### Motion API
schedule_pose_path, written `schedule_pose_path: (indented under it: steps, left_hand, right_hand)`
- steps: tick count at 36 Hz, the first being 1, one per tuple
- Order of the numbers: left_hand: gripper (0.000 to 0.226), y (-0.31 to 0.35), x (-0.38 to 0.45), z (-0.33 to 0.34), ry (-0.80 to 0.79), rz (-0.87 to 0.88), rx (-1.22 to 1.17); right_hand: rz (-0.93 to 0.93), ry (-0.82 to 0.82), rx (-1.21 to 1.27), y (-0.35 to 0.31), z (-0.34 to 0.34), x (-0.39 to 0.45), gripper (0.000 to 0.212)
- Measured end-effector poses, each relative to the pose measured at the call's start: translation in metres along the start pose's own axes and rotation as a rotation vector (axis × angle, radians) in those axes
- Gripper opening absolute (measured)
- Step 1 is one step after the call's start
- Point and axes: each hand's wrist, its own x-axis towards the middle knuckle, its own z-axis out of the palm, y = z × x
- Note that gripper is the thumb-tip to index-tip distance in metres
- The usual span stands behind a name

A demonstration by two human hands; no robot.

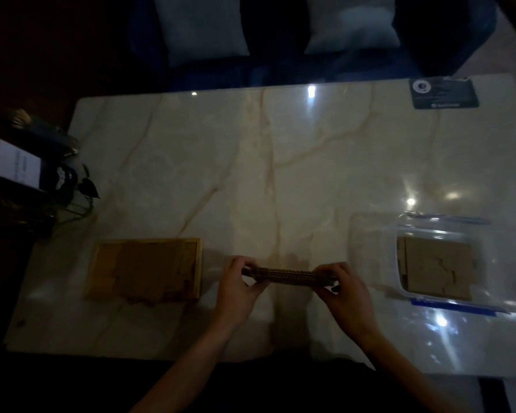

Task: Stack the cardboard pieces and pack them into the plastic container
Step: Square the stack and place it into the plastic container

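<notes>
While you are pinching the cardboard stack (288,276) edge-up between both hands, its long axis is running left-right, with the plastic container (447,263) lying beside your right hand (344,289), fingers closed.

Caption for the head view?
Both hands, left hand and right hand, square a cardboard stack beside the plastic container.

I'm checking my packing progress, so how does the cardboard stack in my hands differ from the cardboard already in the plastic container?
The held stack is gripped at its ends by the left hand and right hand, above the table; the packed cardboard lies inside the plastic container. The held stack shows its layered edge, while the packed cardboard lies flat, showing its broad face. Both are brown cardboard.
</notes>
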Motion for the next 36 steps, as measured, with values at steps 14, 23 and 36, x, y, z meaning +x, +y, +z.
schedule_pose_path:
  steps: [14, 23, 36]
  left_hand:
    - [0.039, -0.01, -0.005, 0.017, -0.128, -0.022, 0.153]
    - [0.047, -0.008, -0.009, 0.015, -0.099, -0.005, 0.102]
    - [0.034, -0.005, -0.012, 0.016, -0.104, -0.058, 0.051]
  right_hand:
    - [0.184, -0.2, -0.072, 0.011, 0.007, 0.004, 0.03]
    - [0.111, -0.248, -0.081, 0.006, 0.005, 0.01, 0.03]
    - [0.11, -0.233, -0.077, 0.006, 0.009, 0.013, 0.031]
